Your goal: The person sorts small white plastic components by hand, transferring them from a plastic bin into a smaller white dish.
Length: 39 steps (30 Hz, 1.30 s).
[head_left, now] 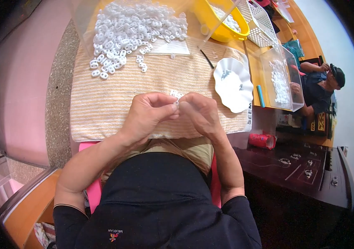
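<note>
At the far left a smooth pink surface (25, 91) meets a speckled grey strip (62, 83), with wooden furniture (31, 199) bending along the lower rim. Next comes a tan-and-white striped towel (98, 110) with a soft, ribbed look, spread over the wooden desk (254, 68). On its upper part spills a heap of glossy white pieces (139, 31), rounded and two-holed like figure eights, behind the see-through walls of a clear bin (82, 31); a few loose ones lie nearer the person. Below, the left hand (143, 114) pinches a small white piece (175, 94) between thumb and fingers, above the towel's middle. The right hand (202, 114) meets it from the other side, its fingers drawn together; what lies between them is hidden. A black shirt (156, 199) fills the bottom, bearing a small coloured emblem with lettering. Further right lie a thin black stick (207, 59) and a yellow basin (244, 35) of white pieces, then a wavy-rimmed white dish (233, 97) with dark grey-green bits, beside large dark letters on the towel's edge. Beyond stand a perforated white basket (260, 25), a teal stick (260, 96), a red cylinder (262, 141) on a dark, shiny surface (268, 164), and a clear box (294, 89) of white bits, next to a co-worker (320, 89) in a dark cap.
</note>
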Available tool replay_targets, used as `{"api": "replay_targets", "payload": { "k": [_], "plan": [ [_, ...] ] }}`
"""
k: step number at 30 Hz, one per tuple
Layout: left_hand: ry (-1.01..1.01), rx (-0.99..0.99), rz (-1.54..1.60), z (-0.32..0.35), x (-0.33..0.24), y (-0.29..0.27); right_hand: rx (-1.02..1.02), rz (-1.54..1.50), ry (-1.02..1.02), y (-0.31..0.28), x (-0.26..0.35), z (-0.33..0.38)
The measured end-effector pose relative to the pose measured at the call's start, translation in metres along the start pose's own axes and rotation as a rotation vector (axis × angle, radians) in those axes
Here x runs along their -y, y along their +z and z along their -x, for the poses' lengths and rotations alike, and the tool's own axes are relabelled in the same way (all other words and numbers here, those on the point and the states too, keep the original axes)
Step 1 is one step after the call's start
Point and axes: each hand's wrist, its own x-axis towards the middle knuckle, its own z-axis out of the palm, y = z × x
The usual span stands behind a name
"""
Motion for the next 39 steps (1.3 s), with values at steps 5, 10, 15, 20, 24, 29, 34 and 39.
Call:
{"api": "replay_targets", "payload": {
  "k": [5, 10, 15, 20, 24, 29, 34, 39],
  "plan": [
    [0.075, 0.004, -0.047, 0.001, 0.002, -0.001, -0.009, -0.223, 0.094, 0.005, 0.003, -0.001],
    [0.076, 0.011, -0.059, -0.001, 0.001, -0.001, 0.015, -0.207, 0.086, 0.000, -0.001, -0.003],
    [0.043, 0.047, 0.054, -0.003, 0.003, -0.003, 0.039, -0.249, 0.069, -0.007, -0.001, -0.004],
    [0.024, 0.017, 0.106, -0.001, -0.005, -0.001, 0.059, -0.364, 0.135, -0.024, -0.004, -0.014],
    [0.032, -0.012, 0.162, 0.000, -0.009, -0.003, 0.020, -0.178, 0.147, -0.028, 0.003, -0.047],
    [0.064, -0.024, 0.225, 0.000, -0.010, -0.002, 0.032, 0.114, -0.095, -0.009, -0.002, -0.093],
    [0.079, -0.026, 0.240, 0.001, -0.013, -0.002, -0.007, 0.400, -0.224, 0.013, -0.004, -0.128],
    [0.078, -0.015, 0.281, 0.002, -0.017, -0.004, -0.034, 0.663, -0.248, 0.026, -0.006, -0.146]
  ]
}}
